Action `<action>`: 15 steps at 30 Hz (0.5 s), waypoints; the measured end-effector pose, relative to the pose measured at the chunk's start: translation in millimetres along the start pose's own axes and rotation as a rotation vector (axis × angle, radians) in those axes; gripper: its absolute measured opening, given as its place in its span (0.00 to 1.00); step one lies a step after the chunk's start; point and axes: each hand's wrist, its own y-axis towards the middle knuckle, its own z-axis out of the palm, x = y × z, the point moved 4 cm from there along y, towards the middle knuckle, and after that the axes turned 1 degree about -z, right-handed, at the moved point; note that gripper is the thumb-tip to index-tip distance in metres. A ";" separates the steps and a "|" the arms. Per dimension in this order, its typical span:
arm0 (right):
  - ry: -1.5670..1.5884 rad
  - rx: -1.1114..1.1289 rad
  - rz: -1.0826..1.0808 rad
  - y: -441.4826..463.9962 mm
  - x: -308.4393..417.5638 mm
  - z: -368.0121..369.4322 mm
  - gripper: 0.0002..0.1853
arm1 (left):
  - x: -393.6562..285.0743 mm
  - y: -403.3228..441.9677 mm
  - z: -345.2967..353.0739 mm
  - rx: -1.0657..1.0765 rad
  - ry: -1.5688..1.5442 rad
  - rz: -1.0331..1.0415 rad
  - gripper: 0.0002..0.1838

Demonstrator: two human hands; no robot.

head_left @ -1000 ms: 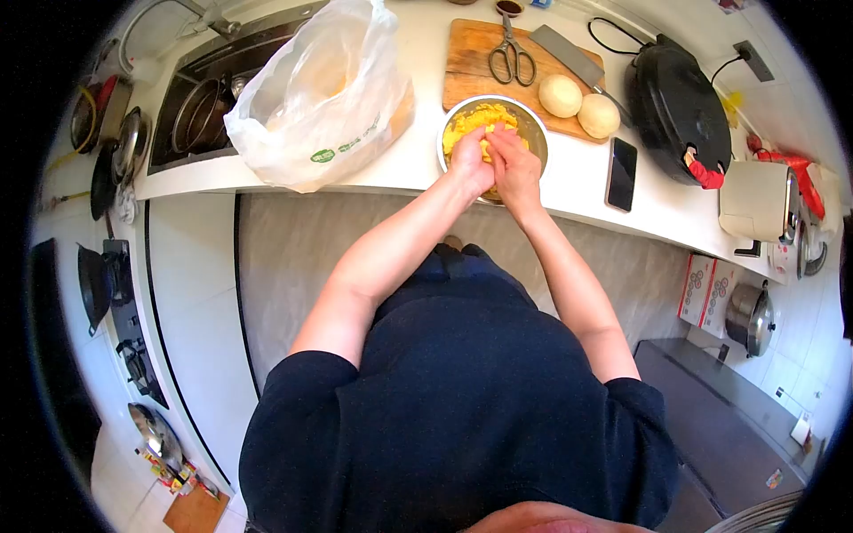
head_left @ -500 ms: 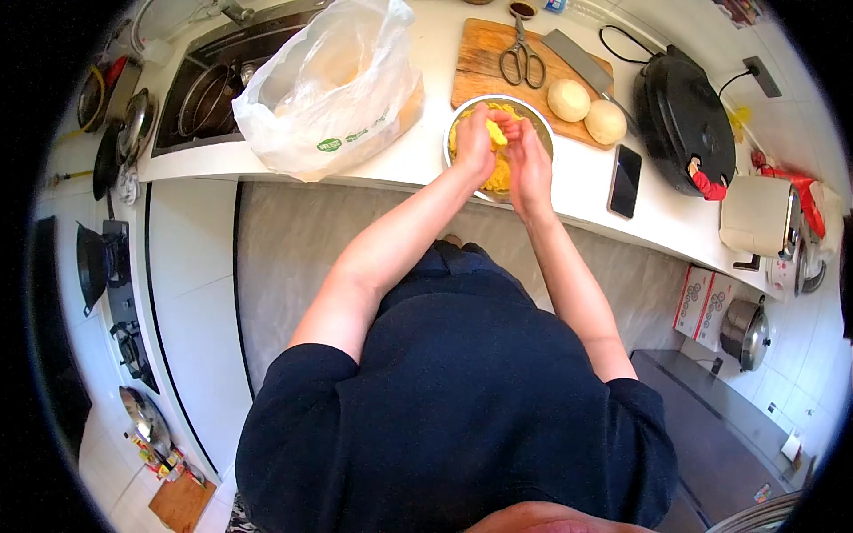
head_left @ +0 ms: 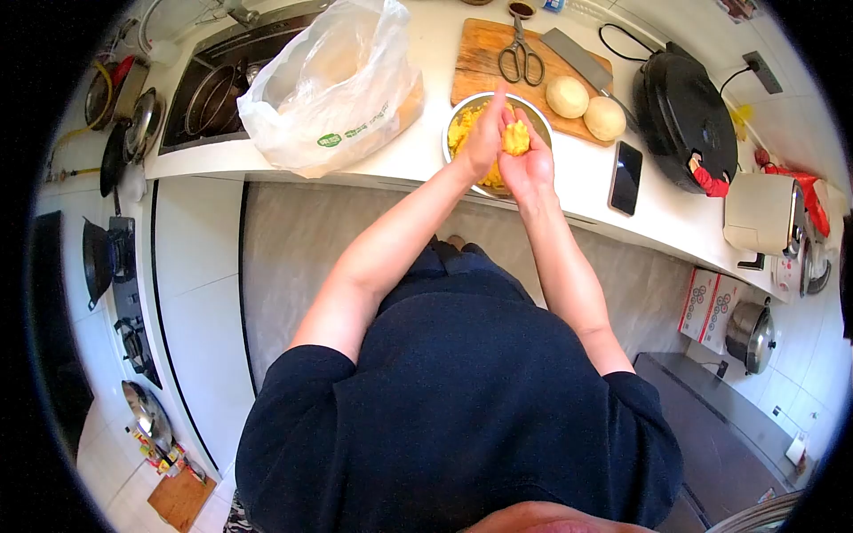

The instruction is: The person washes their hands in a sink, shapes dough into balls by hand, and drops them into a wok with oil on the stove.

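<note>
A clump of yellow food (head_left: pixel 515 138) lies in the upturned palm of my right hand (head_left: pixel 530 169), which is slightly cupped over the bowl. My left hand (head_left: pixel 482 140) is beside it on edge, fingers stretched out and pointing away from me, with nothing visibly gripped. Beneath both hands stands a metal bowl (head_left: pixel 448 147) holding more yellow crumbly food (head_left: pixel 461 130). Two pale round dough balls (head_left: pixel 568 97) rest at the right edge of a wooden cutting board (head_left: pixel 478 62), behind and right of the bowl.
Scissors (head_left: pixel 520 64) and a cleaver (head_left: pixel 576 59) lie on the board. A plastic bag (head_left: pixel 324 98) stands left of the bowl, near the sink (head_left: pixel 209 93). To the right are a phone (head_left: pixel 625 178), a black round appliance (head_left: pixel 684 120) and a cream-coloured appliance (head_left: pixel 760 211).
My hands have parted from around the yellow food. My right palm has turned up, showing the clump, and my left fingers have straightened.
</note>
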 end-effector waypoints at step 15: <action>-1.031 0.371 -0.314 -41.7 -3.0 49.6 0.32 | 30.1 1.8 -9.0 -0.033 -0.431 -0.001 0.30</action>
